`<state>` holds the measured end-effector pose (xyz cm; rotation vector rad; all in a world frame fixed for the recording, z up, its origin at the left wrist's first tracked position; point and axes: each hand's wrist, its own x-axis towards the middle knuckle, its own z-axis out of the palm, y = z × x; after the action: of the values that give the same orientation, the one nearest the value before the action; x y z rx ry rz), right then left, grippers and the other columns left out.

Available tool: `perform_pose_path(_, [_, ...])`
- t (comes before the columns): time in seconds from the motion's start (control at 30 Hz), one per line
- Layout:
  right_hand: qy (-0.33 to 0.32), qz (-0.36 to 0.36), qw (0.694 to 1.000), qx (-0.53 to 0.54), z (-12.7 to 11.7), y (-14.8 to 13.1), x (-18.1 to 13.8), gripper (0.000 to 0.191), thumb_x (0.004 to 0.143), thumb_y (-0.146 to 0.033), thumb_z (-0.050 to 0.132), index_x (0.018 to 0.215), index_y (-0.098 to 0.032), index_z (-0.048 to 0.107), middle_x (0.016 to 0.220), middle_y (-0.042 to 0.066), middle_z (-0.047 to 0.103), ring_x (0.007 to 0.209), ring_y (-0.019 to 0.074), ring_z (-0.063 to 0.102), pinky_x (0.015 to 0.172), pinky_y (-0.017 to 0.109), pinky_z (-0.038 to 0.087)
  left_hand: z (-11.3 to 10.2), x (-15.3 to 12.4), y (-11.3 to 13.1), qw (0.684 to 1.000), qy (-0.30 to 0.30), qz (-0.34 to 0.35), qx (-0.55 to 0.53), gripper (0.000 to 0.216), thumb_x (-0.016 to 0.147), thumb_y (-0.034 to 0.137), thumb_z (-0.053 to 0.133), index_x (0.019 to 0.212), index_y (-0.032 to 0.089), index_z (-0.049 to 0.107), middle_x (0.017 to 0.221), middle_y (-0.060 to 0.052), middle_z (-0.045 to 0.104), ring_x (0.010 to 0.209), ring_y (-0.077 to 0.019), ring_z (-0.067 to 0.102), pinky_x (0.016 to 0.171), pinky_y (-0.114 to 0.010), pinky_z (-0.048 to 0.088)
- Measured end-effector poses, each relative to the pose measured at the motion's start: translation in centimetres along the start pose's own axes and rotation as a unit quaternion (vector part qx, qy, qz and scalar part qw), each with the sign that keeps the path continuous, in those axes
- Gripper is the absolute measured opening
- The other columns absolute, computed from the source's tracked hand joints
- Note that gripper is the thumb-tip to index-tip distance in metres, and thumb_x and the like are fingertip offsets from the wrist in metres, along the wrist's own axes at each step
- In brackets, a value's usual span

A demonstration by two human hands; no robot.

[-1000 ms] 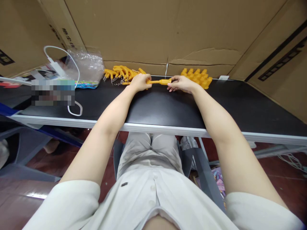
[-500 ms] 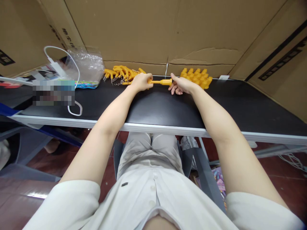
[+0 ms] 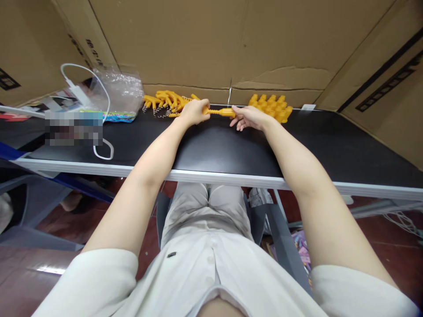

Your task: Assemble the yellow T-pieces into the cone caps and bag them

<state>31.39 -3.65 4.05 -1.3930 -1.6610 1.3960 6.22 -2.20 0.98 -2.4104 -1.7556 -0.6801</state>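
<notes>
My left hand [image 3: 195, 112] is closed around one end of a yellow plastic piece [image 3: 226, 112], a thin ribbed rod that widens into a socket-like end on the right. My right hand [image 3: 248, 118] pinches that wide end between thumb and forefinger, its other fingers loosely spread below. The piece lies level just above the black table. Beside my left hand is a heap of yellow branch-shaped pieces [image 3: 172, 99] with small metal chains. Behind my right hand stands a cluster of yellow stepped caps [image 3: 271, 105], partly covered by the hand.
On the left lie a clear plastic bag [image 3: 124, 90] over colourful packs, a white cable [image 3: 105, 94] and a blurred-out object [image 3: 73, 128]. Cardboard walls [image 3: 198, 44] close off the back and sides. A pale metal rail [image 3: 224, 177] edges the black table [image 3: 218, 149].
My right hand has shifted slightly left, and its thumb now lies over the wide end of the yellow piece. The left hand has barely moved.
</notes>
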Motion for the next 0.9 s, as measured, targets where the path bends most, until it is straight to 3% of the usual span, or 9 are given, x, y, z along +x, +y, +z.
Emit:
perform_pose_path(0.2, [0.006, 0.011, 0.999, -0.046, -0.04, 0.23, 0.41, 0.062, 0.118, -0.072, 0.051, 0.100, -0.016, 0.069, 0.053, 0.002, 0.061, 0.031, 0.0087, 0.037, 0.031, 0.020, 0.028, 0.06, 0.02, -0.04, 1.000, -0.007, 0.002, -0.023, 0.043, 0.094, 0.034, 0.077, 0.134, 0.019, 0.080, 0.114, -0.011, 0.081, 0.122, -0.0348, 0.076, 0.109, -0.041, 0.056])
perform_pose_path(0.33, [0.007, 0.023, 0.998, -0.056, -0.02, -0.01, 0.13, 0.061, 0.115, -0.075, 0.056, 0.101, -0.017, 0.068, 0.055, 0.001, 0.062, 0.031, 0.0090, 0.038, 0.030, 0.021, 0.027, -0.13, -0.15, 0.12, 1.000, -0.011, -0.003, -0.024, 0.042, 0.095, 0.036, 0.078, 0.134, 0.019, 0.079, 0.115, -0.011, 0.081, 0.125, -0.0349, 0.075, 0.110, -0.041, 0.056])
perform_pose_path(0.4, [0.006, 0.022, 0.999, -0.046, -0.06, -0.15, -0.11, 0.046, 0.115, -0.063, 0.068, 0.106, -0.018, 0.066, 0.064, 0.002, 0.069, 0.036, 0.0103, 0.049, 0.033, 0.020, 0.035, -0.25, -0.22, 0.20, 1.000, -0.013, -0.004, -0.026, 0.042, 0.095, 0.036, 0.078, 0.134, 0.019, 0.079, 0.115, -0.011, 0.080, 0.126, -0.0346, 0.074, 0.110, -0.040, 0.056])
perform_pose_path(0.5, [0.002, 0.011, 1.000, -0.024, -0.22, -0.12, -0.28, 0.020, 0.112, -0.028, 0.080, 0.108, -0.018, 0.062, 0.078, 0.001, 0.077, 0.047, 0.0107, 0.063, 0.039, 0.019, 0.048, -0.34, -0.29, 0.22, 1.000, -0.016, -0.006, -0.026, 0.041, 0.096, 0.036, 0.077, 0.133, 0.019, 0.079, 0.115, -0.012, 0.080, 0.126, -0.0348, 0.074, 0.110, -0.040, 0.055])
perform_pose_path(0.6, [0.013, -0.004, 1.000, -0.020, -0.37, 0.16, -0.11, 0.021, 0.108, -0.010, 0.080, 0.104, -0.018, 0.061, 0.079, -0.001, 0.077, 0.047, 0.0093, 0.064, 0.040, 0.019, 0.051, -0.31, -0.27, 0.03, 0.999, -0.016, -0.008, -0.031, 0.041, 0.095, 0.037, 0.077, 0.133, 0.021, 0.078, 0.113, -0.011, 0.079, 0.125, -0.0350, 0.072, 0.110, -0.041, 0.055])
perform_pose_path(0.77, [0.005, -0.013, 1.000, -0.027, -0.26, 0.36, 0.10, 0.027, 0.104, -0.025, 0.090, 0.100, -0.016, 0.064, 0.073, 0.002, 0.075, 0.042, 0.0087, 0.058, 0.038, 0.018, 0.047, -0.30, -0.20, -0.26, 0.999, -0.011, -0.010, -0.038, 0.042, 0.094, 0.037, 0.078, 0.133, 0.022, 0.078, 0.109, -0.010, 0.078, 0.124, -0.0359, 0.072, 0.110, -0.042, 0.055])
perform_pose_path(0.9, [0.003, -0.006, 0.999, -0.032, -0.10, 0.32, 0.05, 0.036, 0.108, -0.044, 0.085, 0.098, -0.015, 0.066, 0.063, 0.002, 0.069, 0.036, 0.0088, 0.050, 0.033, 0.019, 0.039, -0.56, -0.32, 0.07, 0.999, -0.013, -0.023, -0.033, 0.042, 0.094, 0.038, 0.080, 0.132, 0.021, 0.078, 0.110, -0.011, 0.078, 0.125, -0.0359, 0.071, 0.110, -0.041, 0.055])
